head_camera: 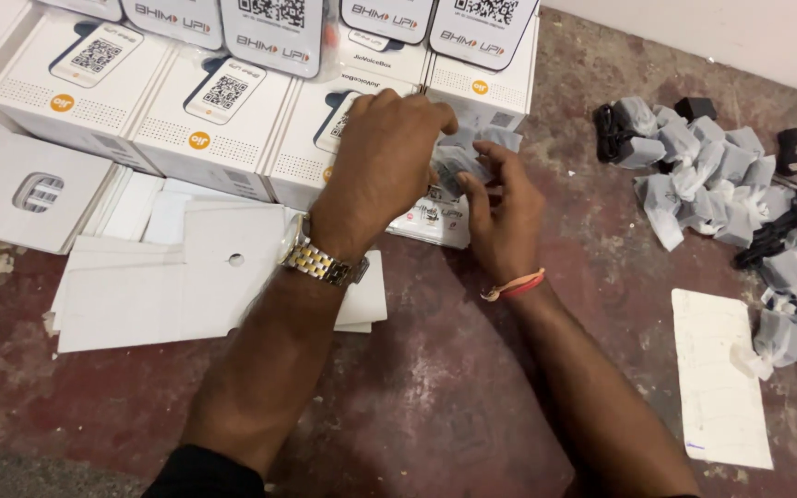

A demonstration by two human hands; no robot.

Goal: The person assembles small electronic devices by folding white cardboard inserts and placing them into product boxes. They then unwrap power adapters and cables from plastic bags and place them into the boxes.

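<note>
Your left hand (385,161) and right hand (502,217) both have fingers closed on a small wrapped grey item (458,164), apparently an adapter, above the white boxes (232,120); keep it supported from both sides.

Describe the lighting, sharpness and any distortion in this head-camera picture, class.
Head view: even, soft light, faint shadows under the forearms; the left hand and right hand are slightly motion-blurred around a grey wrapped bundle; white boxes read sharp, without glare; box edges lean outward near the frame's borders.
</note>
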